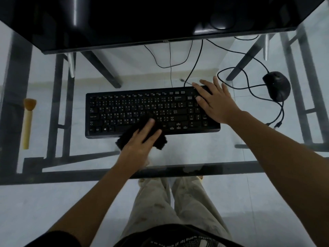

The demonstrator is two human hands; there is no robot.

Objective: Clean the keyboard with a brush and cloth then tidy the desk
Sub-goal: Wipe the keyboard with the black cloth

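A black keyboard [124, 111] lies in the middle of the glass desk [195, 148]. My left hand [140, 139] presses a black cloth [160, 139] flat onto the keyboard's front edge, near the middle, with fingers straight. Over the keyboard's right end, on the number pad, rests my right hand [215, 102] with its fingers spread and flat. A brush [28, 120] with a yellow wooden handle and brown bristles lies on the desk at the far left, bristles pointing away from me.
A black monitor [142, 20] stands at the back of the desk. A black mouse [276, 86] sits to the right of the keyboard, with looped cables [249, 86] running between them. The desk's front edge is close to my legs.
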